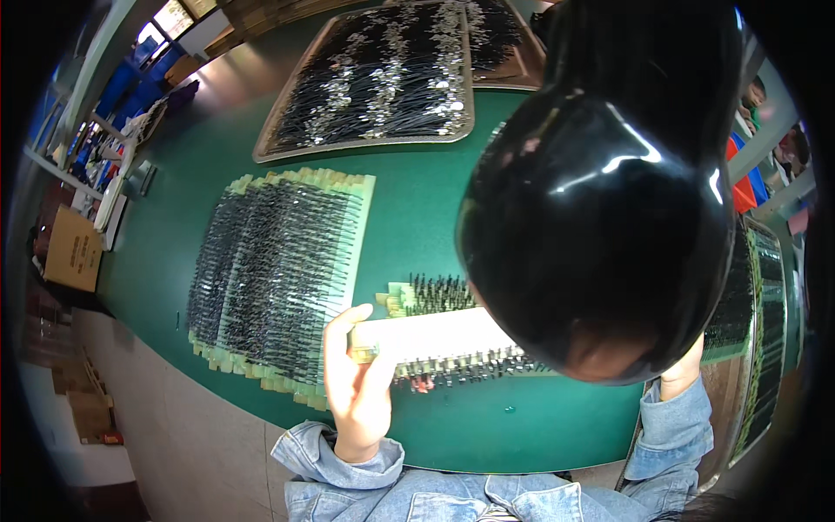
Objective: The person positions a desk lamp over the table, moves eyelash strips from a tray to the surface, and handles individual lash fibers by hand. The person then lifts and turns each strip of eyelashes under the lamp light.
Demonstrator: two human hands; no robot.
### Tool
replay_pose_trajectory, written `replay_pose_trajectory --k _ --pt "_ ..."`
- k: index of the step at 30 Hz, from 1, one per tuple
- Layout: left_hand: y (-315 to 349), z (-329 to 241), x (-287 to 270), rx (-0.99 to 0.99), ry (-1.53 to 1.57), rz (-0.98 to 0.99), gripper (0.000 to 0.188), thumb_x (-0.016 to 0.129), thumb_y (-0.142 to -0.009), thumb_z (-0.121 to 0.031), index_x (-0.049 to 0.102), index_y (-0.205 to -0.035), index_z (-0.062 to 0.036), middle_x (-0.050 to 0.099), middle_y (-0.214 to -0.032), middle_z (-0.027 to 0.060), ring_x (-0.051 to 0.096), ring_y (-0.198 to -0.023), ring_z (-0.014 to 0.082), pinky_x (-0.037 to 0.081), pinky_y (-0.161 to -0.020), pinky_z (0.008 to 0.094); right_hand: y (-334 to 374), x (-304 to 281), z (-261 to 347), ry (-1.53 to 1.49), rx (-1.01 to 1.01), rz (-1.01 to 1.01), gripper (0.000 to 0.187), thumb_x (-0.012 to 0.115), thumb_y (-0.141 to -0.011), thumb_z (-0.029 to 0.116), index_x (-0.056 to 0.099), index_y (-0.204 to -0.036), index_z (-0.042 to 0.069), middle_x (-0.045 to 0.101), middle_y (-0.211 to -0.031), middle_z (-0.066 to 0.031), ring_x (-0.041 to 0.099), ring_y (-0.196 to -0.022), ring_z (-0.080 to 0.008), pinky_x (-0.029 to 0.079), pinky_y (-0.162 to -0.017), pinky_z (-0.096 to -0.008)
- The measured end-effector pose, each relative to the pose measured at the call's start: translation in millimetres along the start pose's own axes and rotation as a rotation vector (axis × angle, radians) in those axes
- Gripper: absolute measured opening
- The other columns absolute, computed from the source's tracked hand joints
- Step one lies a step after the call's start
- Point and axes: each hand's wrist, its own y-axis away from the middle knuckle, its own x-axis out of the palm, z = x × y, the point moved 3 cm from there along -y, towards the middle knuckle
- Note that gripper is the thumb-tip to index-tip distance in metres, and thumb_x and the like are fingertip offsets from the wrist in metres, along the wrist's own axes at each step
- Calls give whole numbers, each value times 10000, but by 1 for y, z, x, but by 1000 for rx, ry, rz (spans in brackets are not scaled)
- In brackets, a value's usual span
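Note:
My left hand (355,387) is closed on the left end of a long pale strip (435,336), thumb and fingers on either side. Bright light washes out the strip's face, and a row of small black parts sticks out along its lower edge. Of my right hand (684,372) only the wrist side shows; a glossy black rounded lamp head (600,200) hides its fingers and the strip's right part. Just beyond the held strip lies a small stack of similar strips (426,294) with black pins. Left of my left hand, a large block of such strips (278,270) lies side by side.
Farther back on the green table (417,200) stands a tray (374,78) full of black leads with shiny metal ends, another beside it. At the right edge is a rack (761,339) with more strips. A cardboard box (73,250) stands at far left.

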Motion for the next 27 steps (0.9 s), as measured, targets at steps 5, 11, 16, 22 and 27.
replay_pose_trajectory --k 5,11,16,22,27 --pt "-2 5 -2 23 76 -48 417 442 -761 75 350 -1166 37 495 -965 130 504 -883 166 405 -788 268 3 7 -3 95 -42 0 419 350 -904 243 320 -1282 65 382 -1263 -161 402 -1122 -219 285 -965 -361" --pt "1 7 -2 -5 123 -182 411 421 -771 59 338 -1173 42 481 -994 135 506 -912 191 410 -813 290 3 -1 -2 132 -55 -2 404 382 -902 198 328 -1272 44 415 -1230 -172 386 -1150 -242 297 -962 -372" --pt "0 10 -8 -27 34 -216 400 434 -759 -3 353 -1147 47 478 -908 109 495 -780 157 424 -681 244 5 6 0 271 -101 54 413 388 -902 210 319 -1268 32 485 -1115 -117 369 -1173 -267 339 -941 -369" --pt "4 12 -21 -126 59 -213 420 397 -767 -96 346 -1156 56 512 -839 103 501 -571 141 429 -441 234 9 6 0 120 -2 17 366 433 -886 173 351 -1216 37 502 -1084 -121 440 -1118 -253 406 -884 -325" --pt "2 18 -27 -96 136 -497 445 399 -770 -154 378 -1163 52 550 -804 118 497 -463 176 447 -393 275 11 6 -1 106 -59 -30 282 425 -893 181 428 -1132 31 541 -1015 -99 514 -1032 -227 472 -812 -279"
